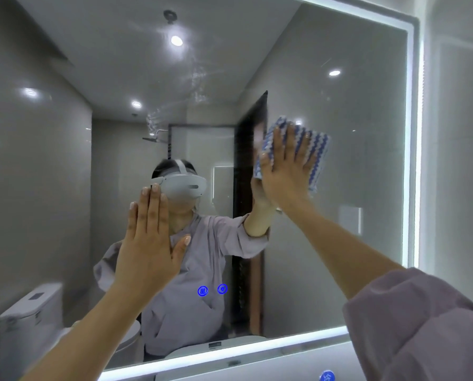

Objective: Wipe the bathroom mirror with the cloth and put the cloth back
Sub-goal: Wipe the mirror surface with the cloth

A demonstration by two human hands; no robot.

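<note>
Now my right hand [283, 171], fingers spread, presses blue-white cloth [316, 152] flat on mirror [353, 111] for full contact; left hand [150, 243], fingers together, hovers left of cloth.

The cloth [319, 152] carries wavy blue and white stripes. The mirror [353, 100] has a glowing white band along its edge and 2 round blue icons [202, 291] low on the glass. The sleeve [422, 325] is dull mauve-grey. Reflected walls [37, 174] are glossy grey and the reflected toilet [29, 312] is white.
</note>
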